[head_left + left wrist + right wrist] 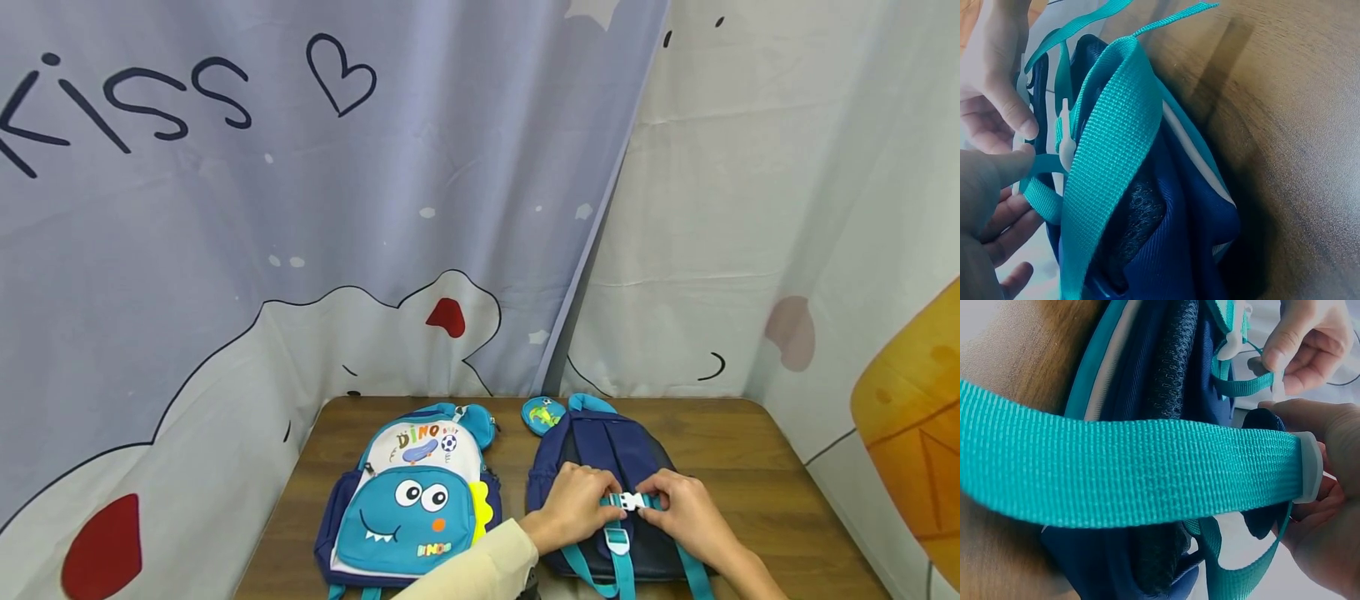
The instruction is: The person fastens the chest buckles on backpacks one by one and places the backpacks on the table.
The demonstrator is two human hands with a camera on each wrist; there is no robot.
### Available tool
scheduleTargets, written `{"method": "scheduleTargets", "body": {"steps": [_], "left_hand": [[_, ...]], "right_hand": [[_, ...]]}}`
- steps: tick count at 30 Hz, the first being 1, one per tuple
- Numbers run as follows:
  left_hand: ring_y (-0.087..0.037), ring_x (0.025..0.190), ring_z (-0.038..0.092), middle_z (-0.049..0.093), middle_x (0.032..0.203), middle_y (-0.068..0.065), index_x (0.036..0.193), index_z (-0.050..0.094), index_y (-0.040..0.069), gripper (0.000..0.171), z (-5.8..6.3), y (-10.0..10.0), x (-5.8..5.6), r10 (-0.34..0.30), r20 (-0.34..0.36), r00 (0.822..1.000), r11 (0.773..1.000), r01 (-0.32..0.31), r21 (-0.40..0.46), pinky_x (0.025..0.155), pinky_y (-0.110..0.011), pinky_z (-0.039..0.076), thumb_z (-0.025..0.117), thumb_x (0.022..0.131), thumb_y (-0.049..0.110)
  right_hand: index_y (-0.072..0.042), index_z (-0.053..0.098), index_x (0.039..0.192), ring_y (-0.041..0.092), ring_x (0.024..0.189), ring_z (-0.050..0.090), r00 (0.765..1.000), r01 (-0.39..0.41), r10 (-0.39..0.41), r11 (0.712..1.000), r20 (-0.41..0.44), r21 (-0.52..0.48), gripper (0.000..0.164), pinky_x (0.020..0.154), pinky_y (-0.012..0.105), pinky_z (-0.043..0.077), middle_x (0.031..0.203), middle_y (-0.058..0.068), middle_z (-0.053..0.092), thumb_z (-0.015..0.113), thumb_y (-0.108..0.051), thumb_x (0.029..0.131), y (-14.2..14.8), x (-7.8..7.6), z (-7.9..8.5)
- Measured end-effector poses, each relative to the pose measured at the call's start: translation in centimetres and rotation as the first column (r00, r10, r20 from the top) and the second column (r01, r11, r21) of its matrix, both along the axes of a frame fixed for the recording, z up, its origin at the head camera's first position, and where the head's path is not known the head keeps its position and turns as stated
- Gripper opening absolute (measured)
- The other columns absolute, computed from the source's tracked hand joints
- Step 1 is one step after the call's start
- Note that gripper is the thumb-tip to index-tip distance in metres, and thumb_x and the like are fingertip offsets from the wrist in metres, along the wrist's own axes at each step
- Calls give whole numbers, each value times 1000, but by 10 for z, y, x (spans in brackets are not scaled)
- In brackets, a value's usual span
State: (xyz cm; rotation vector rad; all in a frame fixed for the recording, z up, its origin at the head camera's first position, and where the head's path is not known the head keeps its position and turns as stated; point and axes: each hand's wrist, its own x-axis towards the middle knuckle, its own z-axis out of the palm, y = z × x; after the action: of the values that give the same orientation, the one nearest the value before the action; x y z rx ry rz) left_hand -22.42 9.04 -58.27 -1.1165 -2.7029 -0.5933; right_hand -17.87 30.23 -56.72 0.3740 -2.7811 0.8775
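Observation:
A navy backpack (pixel 643 450) lies on the table with its back panel and teal straps facing up. Across it runs a teal chest strap with a white side-release buckle (pixel 632 501). My left hand (pixel 579 505) pinches the buckle's left end between thumb and fingers; my right hand (pixel 686 512) pinches its right end. Both halves meet between the fingertips. Below the buckle, a white strap adjuster (pixel 617 540) sits on the left shoulder strap. In the left wrist view, a wide teal strap (pixel 1116 131) loops beside my left hand (pixel 985 200). My right hand (pixel 1329 481) shows at the right wrist view's edge.
To the left, a dinosaur backpack (pixel 405 517) lies face up on the wooden table (pixel 765 467). A round teal pouch (pixel 542 415) lies by the navy backpack's top. Printed curtains (pixel 420 167) hang behind the table and at its sides.

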Motion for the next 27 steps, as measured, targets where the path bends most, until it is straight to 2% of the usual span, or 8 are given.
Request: {"method": "scheduleTargets", "body": {"steps": [6, 13, 18, 23, 27], "left_hand": [[10, 71, 53, 68, 80, 21, 103, 80, 29, 24, -2, 0, 1, 5, -32, 999, 1000, -5, 17, 78, -17, 39, 85, 88, 47], [10, 72, 53, 69, 81, 22, 103, 81, 29, 25, -4, 2, 1, 21, -39, 999, 999, -20, 25, 81, -18, 40, 84, 89, 49], [11, 71, 53, 69, 79, 22, 101, 82, 29, 24, -5, 4, 2, 36, -40, 999, 999, -34, 42, 79, -17, 39, 85, 88, 48], [12, 74, 54, 71, 85, 22, 107, 81, 30, 26, -7, 3, 4, 30, 1, 1000, 999, -30, 24, 80, -18, 39, 82, 90, 50], [12, 80, 57, 72, 91, 22, 113, 78, 30, 30, -6, -2, 1, 15, 37, 999, 1000, -16, 8, 82, -20, 40, 80, 92, 51]], "right_hand": [[-17, 78, 88, 2, 66, 48, 1000, 3, -2, 1000, -29, 22, 26, 59, 21, 41, 80, -10, 63, 95, -5, 72, -2, 0, 0], [-18, 78, 88, -1, 66, 47, 998, 2, 0, 999, -65, 44, 27, 60, 22, 42, 82, -12, 65, 96, -6, 71, -5, 1, 2], [-18, 78, 88, 0, 67, 51, 996, -7, 11, 999, -85, 39, 28, 60, 22, 43, 85, -11, 68, 96, -6, 71, -8, 2, 2], [-20, 78, 91, 2, 69, 52, 1000, 17, -19, 997, 21, 70, 26, 62, 23, 44, 86, -11, 66, 95, -10, 74, -9, 5, 2], [-21, 77, 95, 5, 73, 54, 993, 25, -38, 993, 111, 116, 26, 64, 23, 46, 87, -11, 64, 95, -16, 76, -12, 5, 5]]}}
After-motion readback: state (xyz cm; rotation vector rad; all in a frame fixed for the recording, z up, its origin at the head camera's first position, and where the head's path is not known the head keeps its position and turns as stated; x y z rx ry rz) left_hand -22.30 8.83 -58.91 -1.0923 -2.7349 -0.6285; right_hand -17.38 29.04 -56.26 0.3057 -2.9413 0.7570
